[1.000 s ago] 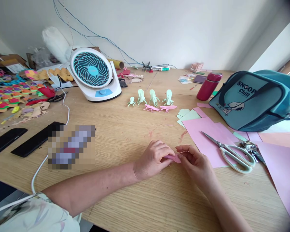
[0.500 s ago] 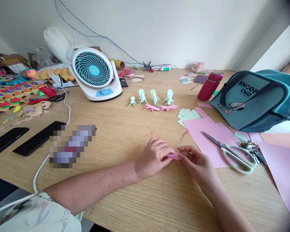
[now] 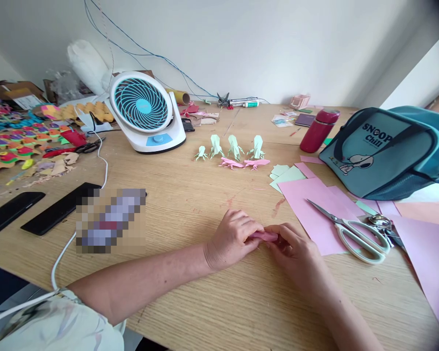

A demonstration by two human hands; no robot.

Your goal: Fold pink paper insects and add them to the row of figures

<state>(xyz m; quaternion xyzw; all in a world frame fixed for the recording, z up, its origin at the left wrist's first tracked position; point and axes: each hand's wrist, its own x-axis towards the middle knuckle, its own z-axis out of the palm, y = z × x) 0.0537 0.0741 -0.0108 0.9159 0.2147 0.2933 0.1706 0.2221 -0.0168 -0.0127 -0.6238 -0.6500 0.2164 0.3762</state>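
Note:
A small folded piece of pink paper (image 3: pixel 265 236) is held between my two hands, low over the wooden table. My left hand (image 3: pixel 237 240) grips its left end with curled fingers, which hide part of it. The thumb and fingers of my right hand (image 3: pixel 291 247) pinch the right end. Beyond my hands stand several pale green folded paper figures (image 3: pixel 235 147) in a row. In front of them are two pink folded paper figures (image 3: pixel 256 164) with thin legs.
White-handled scissors (image 3: pixel 362 239) lie on pink paper sheets (image 3: pixel 307 204) at the right. Behind are a red flask (image 3: pixel 319 130) and a teal bag (image 3: pixel 384 151). A white fan (image 3: pixel 146 109) stands back left, with a white cable (image 3: pixel 104 165) and a black phone-like slab (image 3: pixel 60 209) nearer.
The fingers of my right hand have closed down over the right end of the pink paper, and that end now looks narrower. My left hand has stayed almost still.

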